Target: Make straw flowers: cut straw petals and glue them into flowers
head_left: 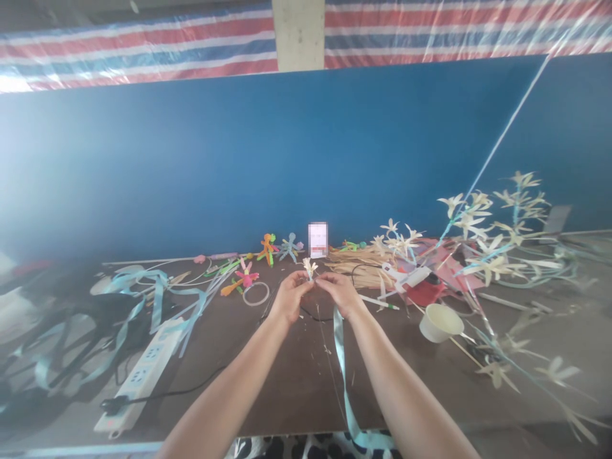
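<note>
Blue wall [239, 159] stands behind the flower [310, 266] and fills most of the view. Brown table [296, 382] lies under the flower and runs out on both sides of it. A big pile of branches [502, 248] with pale blooms lies well to the right of the flower. A white power strip [143, 373] lies far to the left of the flower and nearer to the person. A light blue ribbon [345, 376] runs from just under the flower down to the near table edge. A white cup [438, 322] lies on its side to the right of the flower. A clear tape ring [255, 294] lies near the flower on its left. The left hand [288, 296] and right hand [340, 292] meet at the flower, fingers pinched tight on its stem. The little pale flower stands up between their fingertips, just above the table.
</note>
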Available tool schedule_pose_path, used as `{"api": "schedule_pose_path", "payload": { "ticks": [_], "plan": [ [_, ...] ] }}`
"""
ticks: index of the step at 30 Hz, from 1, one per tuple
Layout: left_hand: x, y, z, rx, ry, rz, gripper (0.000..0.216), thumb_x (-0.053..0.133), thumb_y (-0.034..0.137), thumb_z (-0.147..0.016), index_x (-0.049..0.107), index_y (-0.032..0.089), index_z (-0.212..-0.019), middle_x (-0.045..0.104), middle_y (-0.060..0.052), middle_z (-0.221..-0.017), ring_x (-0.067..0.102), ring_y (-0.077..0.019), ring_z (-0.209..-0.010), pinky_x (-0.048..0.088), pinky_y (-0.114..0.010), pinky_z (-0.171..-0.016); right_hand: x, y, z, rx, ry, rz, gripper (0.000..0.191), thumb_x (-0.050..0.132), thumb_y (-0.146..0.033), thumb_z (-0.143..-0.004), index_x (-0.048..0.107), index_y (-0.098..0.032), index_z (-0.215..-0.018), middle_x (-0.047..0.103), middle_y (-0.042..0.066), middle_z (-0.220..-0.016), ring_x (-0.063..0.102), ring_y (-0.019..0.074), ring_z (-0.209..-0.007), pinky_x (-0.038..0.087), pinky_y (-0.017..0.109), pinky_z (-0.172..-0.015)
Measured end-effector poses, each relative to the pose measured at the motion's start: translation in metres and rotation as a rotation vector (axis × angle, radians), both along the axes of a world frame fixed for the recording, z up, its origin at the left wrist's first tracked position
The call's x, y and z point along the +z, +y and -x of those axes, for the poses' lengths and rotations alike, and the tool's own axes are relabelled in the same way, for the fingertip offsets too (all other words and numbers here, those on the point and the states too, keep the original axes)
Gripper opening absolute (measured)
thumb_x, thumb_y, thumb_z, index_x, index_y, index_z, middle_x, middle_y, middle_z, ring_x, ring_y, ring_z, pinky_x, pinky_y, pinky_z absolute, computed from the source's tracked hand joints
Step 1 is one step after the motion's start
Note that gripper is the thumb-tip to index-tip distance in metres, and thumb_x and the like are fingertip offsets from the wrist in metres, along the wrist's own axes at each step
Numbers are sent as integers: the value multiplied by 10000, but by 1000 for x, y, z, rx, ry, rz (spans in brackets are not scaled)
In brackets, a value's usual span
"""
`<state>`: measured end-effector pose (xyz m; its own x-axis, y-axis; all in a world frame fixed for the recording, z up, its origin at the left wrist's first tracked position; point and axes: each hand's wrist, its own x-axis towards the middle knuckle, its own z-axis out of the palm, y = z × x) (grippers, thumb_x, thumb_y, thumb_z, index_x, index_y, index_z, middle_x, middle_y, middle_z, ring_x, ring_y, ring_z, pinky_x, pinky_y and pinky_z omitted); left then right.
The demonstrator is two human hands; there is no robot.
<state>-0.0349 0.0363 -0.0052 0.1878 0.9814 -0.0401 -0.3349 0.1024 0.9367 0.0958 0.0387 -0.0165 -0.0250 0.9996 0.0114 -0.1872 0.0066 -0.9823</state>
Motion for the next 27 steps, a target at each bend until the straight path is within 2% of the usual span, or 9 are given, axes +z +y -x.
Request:
{"api": "schedule_pose_path", "payload": {
  "ticks": [4, 11, 16, 27],
  "plan": [
    [4, 0, 2, -13, 31, 2, 262, 652, 232, -579, 539, 166, -805, 604, -11, -669, 569, -124, -609, 425, -201, -486, 0, 0, -1, 38, 21, 38, 254, 619, -369, -592, 659, -165, -739, 622, -5, -557, 391, 60, -342, 238, 191, -367],
    [6, -2, 2, -28, 63, 17, 277, 671, 223, -546, 547, 165, -787, 582, 6, -632, 559, -112, -577, 424, -196, -478, -1, 7, -7, 82, 4, 59, 247, 613, -375, -593, 663, -149, -679, 615, 0, -534, 502, 116, -463, 333, 211, -442],
    [3, -1, 1, -29, 59, 15, 269, 670, 219, -550, 541, 169, -780, 569, 15, -624, 554, -108, -567, 423, -193, -470, -4, 11, -11, 128, -30, 49, 180, 642, -325, -564, 644, -151, -611, 555, -39, -465, 454, 89, -432, 342, 204, -459],
    [1, 2, 1, -21, 54, 17, 260, 680, 230, -543, 540, 165, -752, 570, 20, -610, 559, -105, -560, 422, -189, -472, -4, 12, -12, 112, -22, -63, 150, 635, -278, -567, 617, -163, -662, 612, -17, -619, 537, 127, -599, 386, 226, -580]
  ]
}}
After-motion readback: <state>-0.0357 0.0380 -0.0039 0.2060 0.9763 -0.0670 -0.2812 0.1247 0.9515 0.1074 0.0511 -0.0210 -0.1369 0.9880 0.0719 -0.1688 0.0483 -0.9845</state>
